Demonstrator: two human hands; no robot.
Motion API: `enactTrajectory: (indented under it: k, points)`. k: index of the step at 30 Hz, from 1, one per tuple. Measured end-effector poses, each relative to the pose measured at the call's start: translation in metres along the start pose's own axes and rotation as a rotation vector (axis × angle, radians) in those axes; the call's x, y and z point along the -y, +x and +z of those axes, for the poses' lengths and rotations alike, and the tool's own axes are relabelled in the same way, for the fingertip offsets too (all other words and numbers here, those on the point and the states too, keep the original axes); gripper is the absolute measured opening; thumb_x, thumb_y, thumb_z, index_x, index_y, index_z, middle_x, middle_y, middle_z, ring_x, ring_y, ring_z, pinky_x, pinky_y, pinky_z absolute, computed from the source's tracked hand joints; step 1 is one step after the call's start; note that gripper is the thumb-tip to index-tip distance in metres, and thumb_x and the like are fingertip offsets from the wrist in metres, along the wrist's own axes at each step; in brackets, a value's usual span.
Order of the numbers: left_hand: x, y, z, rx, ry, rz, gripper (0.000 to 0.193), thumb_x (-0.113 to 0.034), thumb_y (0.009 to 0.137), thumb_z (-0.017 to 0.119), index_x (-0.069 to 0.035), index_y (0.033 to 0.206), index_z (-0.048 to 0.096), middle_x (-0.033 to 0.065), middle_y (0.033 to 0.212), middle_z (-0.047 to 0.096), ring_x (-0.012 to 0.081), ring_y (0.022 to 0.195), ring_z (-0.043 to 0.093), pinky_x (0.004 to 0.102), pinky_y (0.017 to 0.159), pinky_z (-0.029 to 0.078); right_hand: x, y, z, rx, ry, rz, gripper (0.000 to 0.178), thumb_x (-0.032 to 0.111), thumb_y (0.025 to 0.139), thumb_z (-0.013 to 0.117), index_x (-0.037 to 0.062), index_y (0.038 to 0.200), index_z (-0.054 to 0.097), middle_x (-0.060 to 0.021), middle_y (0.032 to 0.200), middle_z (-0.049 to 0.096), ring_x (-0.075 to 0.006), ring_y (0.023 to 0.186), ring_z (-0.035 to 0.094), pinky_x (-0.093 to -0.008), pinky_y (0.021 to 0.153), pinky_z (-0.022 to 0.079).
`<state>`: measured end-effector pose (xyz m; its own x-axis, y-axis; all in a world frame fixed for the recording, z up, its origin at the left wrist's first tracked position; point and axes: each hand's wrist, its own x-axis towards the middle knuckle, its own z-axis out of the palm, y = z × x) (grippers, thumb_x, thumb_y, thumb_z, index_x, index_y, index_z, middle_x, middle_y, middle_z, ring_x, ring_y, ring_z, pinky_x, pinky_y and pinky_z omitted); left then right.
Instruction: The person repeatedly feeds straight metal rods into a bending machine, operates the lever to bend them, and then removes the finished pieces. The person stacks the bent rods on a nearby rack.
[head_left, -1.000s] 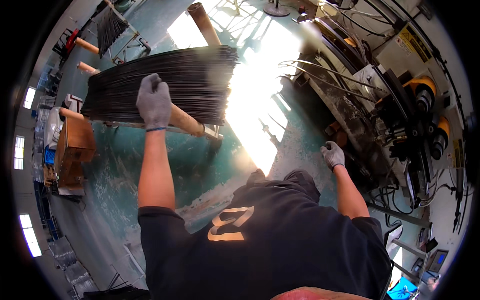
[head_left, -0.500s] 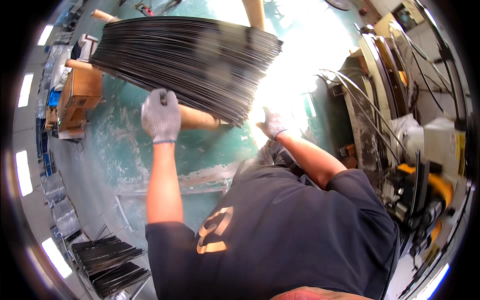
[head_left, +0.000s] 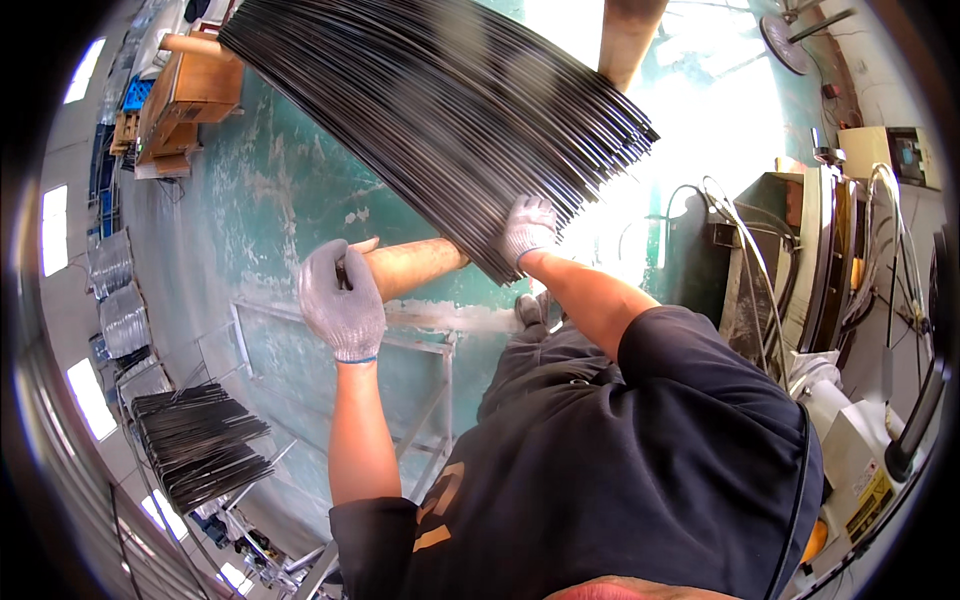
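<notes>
Moved: right hand [head_left: 530, 225], well away from the black rods [head_left: 440, 115] a second ago, now lies on them; the left hand [head_left: 343, 310] no longer overlaps them in view.
Hands: apart from each other.
Left hand: grey-gloved, fingers curled beside a tan roller [head_left: 420, 267]; whether it grips anything, I cannot tell.
Right hand: gloved, fingers bent over the rods' near corner; whether clamped, I cannot tell.
Black rods: a wide slanting layer ahead, a second tan roller [head_left: 630, 42] jutting past its far side.
Smaller pile of dark rods [head_left: 195, 440]: lower left, well apart.
Brown wooden box [head_left: 205, 85]: upper left, contents hidden.
Blue container [head_left: 136, 95]: beyond the box, contents too small to tell.
</notes>
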<state>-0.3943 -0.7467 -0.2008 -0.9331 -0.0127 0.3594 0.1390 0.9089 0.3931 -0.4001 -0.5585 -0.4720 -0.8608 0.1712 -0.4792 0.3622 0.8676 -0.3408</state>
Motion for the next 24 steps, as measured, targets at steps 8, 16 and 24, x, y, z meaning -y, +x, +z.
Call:
enactTrajectory:
  k: [8,16,24]
  points:
    - [-0.002,0.006,0.004,-0.042,-0.012,-0.009,0.007,-0.003,0.091,0.064,-0.004,0.096,0.069,0.0014,0.094,0.079,0.0253,0.087,0.064,0.0379,0.083,0.052,-0.007,0.018,-0.016,-0.042,-0.134,-0.108,0.072,0.044,0.073,0.083,-0.0018,0.123,0.058,-0.021,0.127,0.06,-0.0373,0.119,0.057,-0.045,0.103,0.047]
    - [0.006,0.004,0.001,-0.052,-0.005,0.07,0.009,-0.002,0.09,0.064,-0.005,0.095,0.07,0.0004,0.095,0.079,0.0257,0.091,0.065,0.0385,0.083,0.053,-0.008,0.021,-0.001,0.14,0.052,-0.098,0.038,0.027,0.086,0.072,-0.0002,0.113,0.072,-0.0235,0.116,0.073,-0.0372,0.108,0.072,-0.0474,0.094,0.058]
    - [0.004,0.003,-0.006,-0.117,-0.025,0.136,0.007,-0.003,0.092,0.064,-0.003,0.097,0.068,0.0051,0.096,0.079,0.0297,0.09,0.067,0.0397,0.084,0.053,-0.026,0.046,-0.016,0.299,-0.143,-0.344,0.04,0.038,0.083,0.075,0.0024,0.102,0.079,-0.022,0.099,0.076,-0.0367,0.094,0.074,-0.0451,0.085,0.058]
